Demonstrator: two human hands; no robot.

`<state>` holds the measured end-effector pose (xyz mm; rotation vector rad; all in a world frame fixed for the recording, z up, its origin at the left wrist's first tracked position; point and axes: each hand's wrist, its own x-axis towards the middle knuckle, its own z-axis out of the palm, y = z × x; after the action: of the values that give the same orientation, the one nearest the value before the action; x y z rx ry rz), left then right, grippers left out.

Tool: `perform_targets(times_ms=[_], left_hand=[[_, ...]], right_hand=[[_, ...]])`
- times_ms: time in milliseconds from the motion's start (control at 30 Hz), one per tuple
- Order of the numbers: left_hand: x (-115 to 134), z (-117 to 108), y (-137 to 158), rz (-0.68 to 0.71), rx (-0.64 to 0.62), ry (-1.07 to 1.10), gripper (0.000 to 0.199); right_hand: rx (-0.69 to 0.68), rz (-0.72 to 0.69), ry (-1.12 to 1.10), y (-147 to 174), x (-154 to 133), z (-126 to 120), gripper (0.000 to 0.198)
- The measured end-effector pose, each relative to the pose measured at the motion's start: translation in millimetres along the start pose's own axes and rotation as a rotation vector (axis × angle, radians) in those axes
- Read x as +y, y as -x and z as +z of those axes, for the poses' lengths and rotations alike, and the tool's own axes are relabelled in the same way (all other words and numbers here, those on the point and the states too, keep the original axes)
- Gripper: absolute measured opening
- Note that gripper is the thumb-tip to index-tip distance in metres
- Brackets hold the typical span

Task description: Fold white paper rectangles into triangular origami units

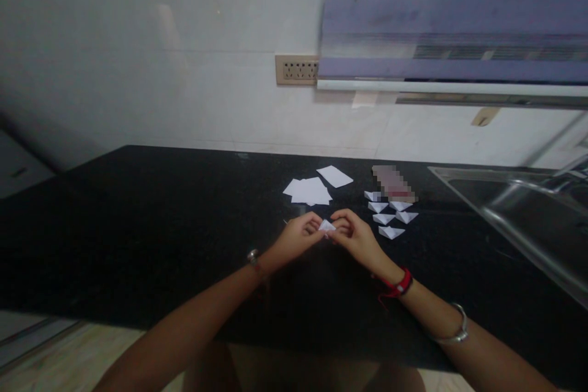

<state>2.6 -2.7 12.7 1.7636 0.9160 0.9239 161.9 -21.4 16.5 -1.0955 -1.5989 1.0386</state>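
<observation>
Between my two hands is a small folded piece of white paper (326,226), held just above the dark counter. My left hand (297,234) pinches its left side with thumb and fingers. On the other side, my right hand (354,234) closes on the right edge. Some of the fingertips are hidden behind the paper and the hands. Beyond my left hand lies a loose pile of flat white paper sheets (311,190), with a single sheet (335,176) beside it. Several folded paper boats (391,232) sit in two rough columns to the right of my right hand.
A blurred-out flat rectangular object (393,182) lies behind the folded pieces. At the right, a metal sink (528,208) is set into the black counter (138,245). A socket panel (297,70) and a purple blind (450,18) are on the wall.
</observation>
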Motion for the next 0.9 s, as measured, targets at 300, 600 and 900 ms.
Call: perform_targets(times_ms=[300,600,900], left_hand=[[9.4,-5.0,2.5,0.096,0.048,-0.255,0.013],[7.2,-0.9,-0.7,0.051,0.057,-0.028,0.011],[5.3,-13.5,-5.3,-0.069,0.173,0.125,0.012]], right_hand=[[-0.057,-0.048,0.287,2.6,-5.6,-1.8,0.019],[-0.005,-0.01,0.071,0.5,2.2,2.4,0.023],[0.109,-0.058,0.151,-0.7,0.5,-7.6,0.024]])
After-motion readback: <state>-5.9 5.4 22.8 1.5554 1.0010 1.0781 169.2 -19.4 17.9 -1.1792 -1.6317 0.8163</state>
